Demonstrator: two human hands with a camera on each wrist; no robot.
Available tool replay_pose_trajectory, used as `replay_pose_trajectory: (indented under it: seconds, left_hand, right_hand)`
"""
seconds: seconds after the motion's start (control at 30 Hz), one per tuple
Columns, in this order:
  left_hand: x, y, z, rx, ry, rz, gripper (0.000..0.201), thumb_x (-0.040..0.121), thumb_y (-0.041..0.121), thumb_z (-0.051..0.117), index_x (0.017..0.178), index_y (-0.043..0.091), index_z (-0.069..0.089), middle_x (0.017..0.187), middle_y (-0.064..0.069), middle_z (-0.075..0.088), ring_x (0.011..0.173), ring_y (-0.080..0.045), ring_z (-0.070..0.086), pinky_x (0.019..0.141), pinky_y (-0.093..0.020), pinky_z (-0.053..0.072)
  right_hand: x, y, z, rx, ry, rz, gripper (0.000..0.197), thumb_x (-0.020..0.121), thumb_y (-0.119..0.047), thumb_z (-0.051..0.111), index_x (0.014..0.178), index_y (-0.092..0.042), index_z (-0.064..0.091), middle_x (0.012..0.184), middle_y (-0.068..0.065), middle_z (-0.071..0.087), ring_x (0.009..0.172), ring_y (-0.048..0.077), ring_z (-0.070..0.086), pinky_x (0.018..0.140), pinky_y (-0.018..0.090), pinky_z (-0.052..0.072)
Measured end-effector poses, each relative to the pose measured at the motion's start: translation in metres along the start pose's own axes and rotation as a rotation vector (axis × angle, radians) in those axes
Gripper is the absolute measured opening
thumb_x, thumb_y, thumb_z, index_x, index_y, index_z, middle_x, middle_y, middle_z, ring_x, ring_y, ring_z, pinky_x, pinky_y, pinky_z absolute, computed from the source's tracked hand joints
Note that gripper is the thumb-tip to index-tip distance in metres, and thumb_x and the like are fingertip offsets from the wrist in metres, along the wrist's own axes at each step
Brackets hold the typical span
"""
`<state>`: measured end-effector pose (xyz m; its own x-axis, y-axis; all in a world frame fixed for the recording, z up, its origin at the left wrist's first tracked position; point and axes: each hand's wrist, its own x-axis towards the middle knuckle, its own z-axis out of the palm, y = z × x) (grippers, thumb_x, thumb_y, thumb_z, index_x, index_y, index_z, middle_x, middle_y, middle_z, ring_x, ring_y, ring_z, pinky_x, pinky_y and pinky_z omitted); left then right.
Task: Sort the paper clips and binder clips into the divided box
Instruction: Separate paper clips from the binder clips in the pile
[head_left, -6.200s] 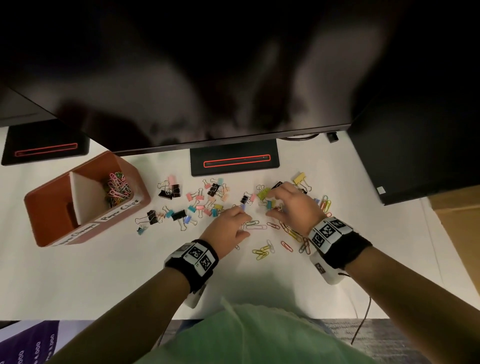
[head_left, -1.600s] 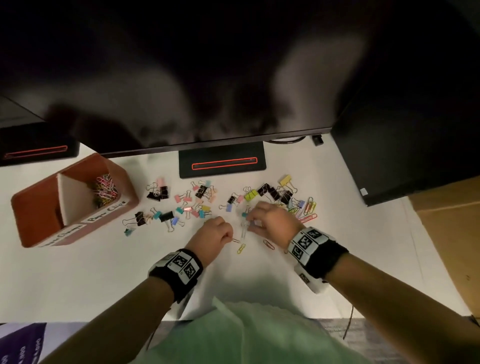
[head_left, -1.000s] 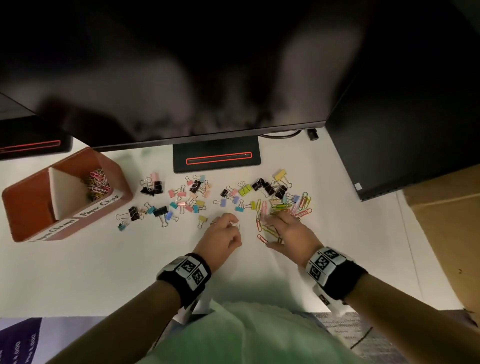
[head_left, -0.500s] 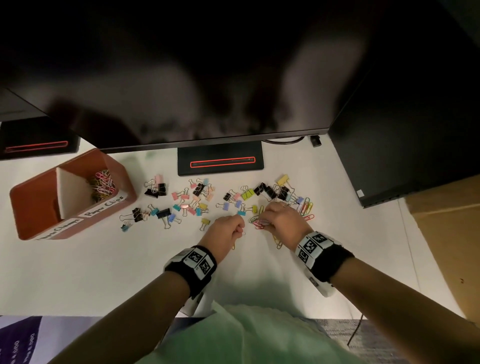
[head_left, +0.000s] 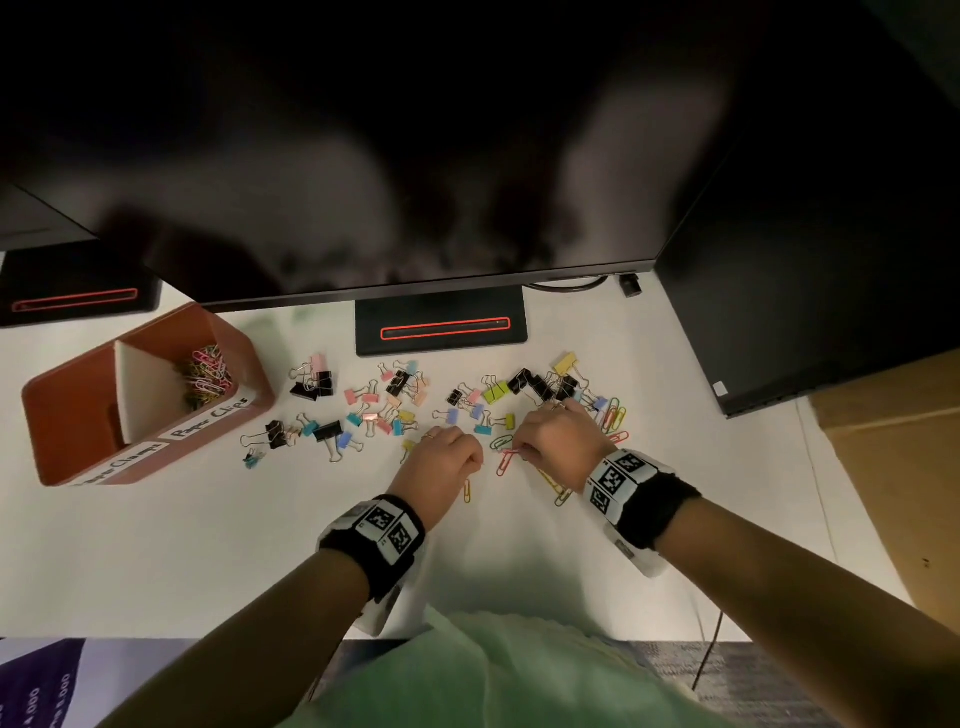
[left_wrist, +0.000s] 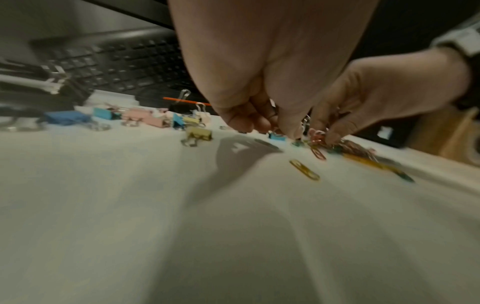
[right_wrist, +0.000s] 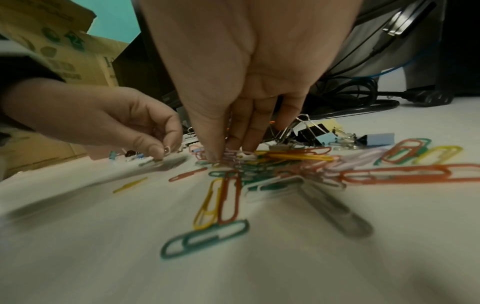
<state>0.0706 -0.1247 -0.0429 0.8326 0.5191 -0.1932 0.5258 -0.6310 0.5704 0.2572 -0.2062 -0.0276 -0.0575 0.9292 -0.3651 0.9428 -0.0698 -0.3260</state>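
Observation:
The orange divided box (head_left: 249, 374) stands at the left, with coloured paper clips (head_left: 205, 371) in its far compartment; the near compartment looks bare. Binder clips (head_left: 384, 400) lie scattered across the table's middle. My right hand (head_left: 524, 452) is pressed onto a heap of paper clips (right_wrist: 285, 164), thumb and fingers pinching pink and white ones (right_wrist: 233, 154). Just left of it, my left hand (head_left: 470, 454) is curled, thumb and forefinger pinching a small white clip (right_wrist: 166, 149). A yellow paper clip (head_left: 467, 491) lies loose by the left wrist.
A monitor stand (head_left: 441, 327) sits behind the clips under the overhanging screen. A black computer case (head_left: 805, 312) and a cardboard box (head_left: 904, 467) bound the right side. A keyboard (left_wrist: 116, 61) and cables (right_wrist: 350, 96) lie at the back.
The right hand has drawn in from lying spread over the paper clips and now pinches some beside the left hand. Clips once strewn in front are gathered under it. The left hand stays curled.

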Motion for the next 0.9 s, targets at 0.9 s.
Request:
replay_pose_trajectory:
  seconds: [0.9]
  left_hand:
    - [0.022, -0.004, -0.018, -0.068, -0.089, -0.238, 0.014, 0.079, 0.015, 0.070, 0.080, 0.004, 0.062, 0.085, -0.002, 0.049, 0.075, -0.016, 0.050, 0.071, -0.025, 0.042]
  right_hand:
    - [-0.033, -0.001, 0.021, 0.220, -0.029, 0.171, 0.015, 0.089, -0.020, 0.055, 0.094, -0.010, 0.065, 0.115, 0.005, 0.052, 0.105, 0.024, 0.051, 0.081, 0.036, 0.051]
